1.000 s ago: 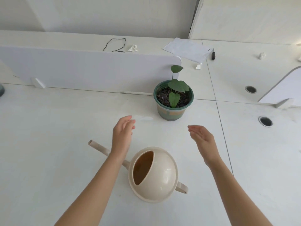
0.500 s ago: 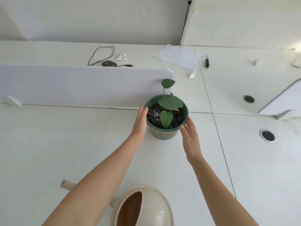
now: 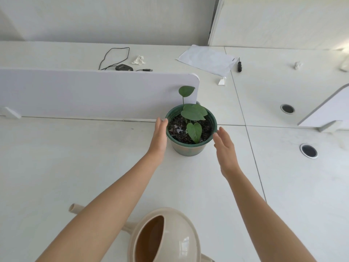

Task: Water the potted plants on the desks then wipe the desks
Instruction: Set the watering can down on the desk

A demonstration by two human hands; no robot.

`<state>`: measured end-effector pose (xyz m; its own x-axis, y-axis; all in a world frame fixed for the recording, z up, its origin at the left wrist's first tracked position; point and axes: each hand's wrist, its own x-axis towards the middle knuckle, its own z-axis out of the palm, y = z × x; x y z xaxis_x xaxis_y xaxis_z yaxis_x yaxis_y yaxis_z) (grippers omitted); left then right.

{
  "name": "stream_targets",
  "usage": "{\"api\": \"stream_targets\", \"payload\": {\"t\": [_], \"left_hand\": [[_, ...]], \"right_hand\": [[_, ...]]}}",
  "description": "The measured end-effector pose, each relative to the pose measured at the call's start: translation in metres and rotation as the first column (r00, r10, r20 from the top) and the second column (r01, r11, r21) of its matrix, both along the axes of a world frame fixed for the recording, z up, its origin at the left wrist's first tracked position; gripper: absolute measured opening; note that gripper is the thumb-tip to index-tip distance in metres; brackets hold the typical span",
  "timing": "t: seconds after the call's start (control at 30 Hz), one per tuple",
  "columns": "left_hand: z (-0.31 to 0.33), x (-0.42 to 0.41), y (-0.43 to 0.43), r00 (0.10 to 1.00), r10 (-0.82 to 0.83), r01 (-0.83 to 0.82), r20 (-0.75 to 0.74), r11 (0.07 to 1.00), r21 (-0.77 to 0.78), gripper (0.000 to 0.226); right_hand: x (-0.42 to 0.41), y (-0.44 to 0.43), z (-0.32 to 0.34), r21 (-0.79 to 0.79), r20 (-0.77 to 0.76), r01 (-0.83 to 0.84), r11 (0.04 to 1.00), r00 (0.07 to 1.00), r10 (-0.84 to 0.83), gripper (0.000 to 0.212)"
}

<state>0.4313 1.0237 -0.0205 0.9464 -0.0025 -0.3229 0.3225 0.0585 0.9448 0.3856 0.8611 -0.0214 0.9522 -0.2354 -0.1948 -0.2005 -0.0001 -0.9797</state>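
Item inspected: the green pot (image 3: 187,150) is found upright on the desk (image 3: 75,157), directly between the two hands, with the partition (image 3: 94,91) just beyond the fingertips.

The left hand (image 3: 159,137) is held flat with its fingers straight, and its fingertips are laid against the pot's left rim. The right hand (image 3: 225,150) is likewise flat and relaxed, just beside the pot's right wall; whether contact is made there cannot be told. Nothing is grasped by either hand.

The plant (image 3: 194,112) is seen above the rim, between the fingertips. A wet glint is noted on the soil (image 3: 177,130), so watering of this pot is judged done. The watering can (image 3: 170,237) is set behind the hands, between the forearms, with its spout passing under the left forearm.

Risks noted:
- If the pot is lifted or slid by flat palms alone, it may slip or be tipped, since no finger is curled beneath the rim. Wet soil or standing water could then be spilled on the desk.
- The lower leaves may be crushed if the hands are closed inward.
- The can may be knocked if the forearms are drawn back carelessly.
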Motion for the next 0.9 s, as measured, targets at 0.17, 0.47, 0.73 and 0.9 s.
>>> {"api": "stream_targets", "payload": {"t": [0.17, 0.47, 0.73, 0.9], "left_hand": [[-0.002, -0.005, -0.013, 1.0, 0.024, -0.024, 0.017, 1.0, -0.011, 0.058], [0.018, -0.025, -0.004, 0.995, 0.097, -0.098, 0.017, 0.99, 0.101, 0.051], [0.059, -0.147, 0.066, 0.888, 0.378, -0.389, 0.261, 0.921, -0.01, 0.014], [0.022, -0.223, 0.099, 0.722, 0.614, -0.644, 0.32, 0.765, -0.013, 0.02]], "right_hand": [[0.003, 0.011, -0.001, -0.028, 0.009, -0.069, 0.997, 0.998, 0.07, 0.04], [-0.011, -0.001, 0.015, -0.093, -0.134, -0.101, 0.991, 0.987, 0.088, 0.061], [-0.129, -0.002, 0.024, -0.125, -0.06, -0.057, 0.991, 0.997, 0.05, 0.044], [-0.21, 0.016, 0.004, -0.14, -0.124, -0.069, 0.988, 0.991, 0.052, 0.027]]}}
